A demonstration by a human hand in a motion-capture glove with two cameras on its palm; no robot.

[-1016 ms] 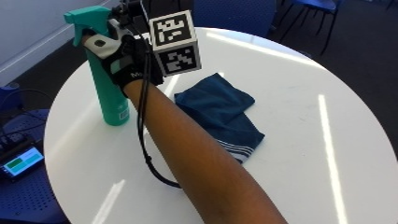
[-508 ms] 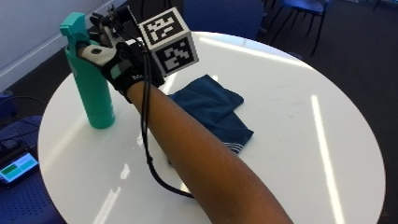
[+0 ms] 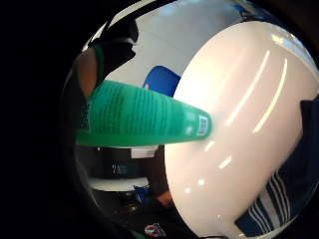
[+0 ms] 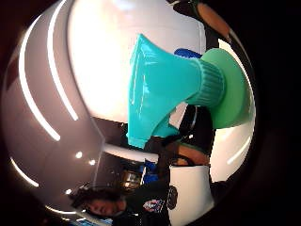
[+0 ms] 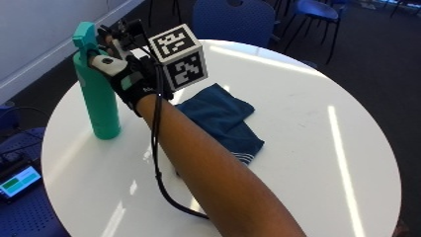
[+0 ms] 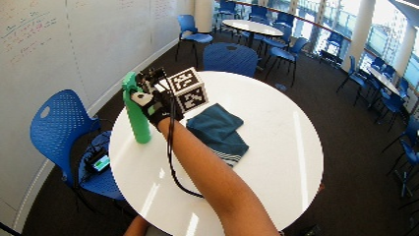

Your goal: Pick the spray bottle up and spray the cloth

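The spray bottle (image 5: 97, 91) is standing upright near the table (image 5: 315, 89) edge at nine o'clock. The right hand (image 5: 128, 79) is reaching its neck; it seems the fingers are curling around it, but I cannot tell. At three o'clock of it, the cloth (image 5: 220, 121) is lying. A bad hold could be tipping the tall bottle off the edge.
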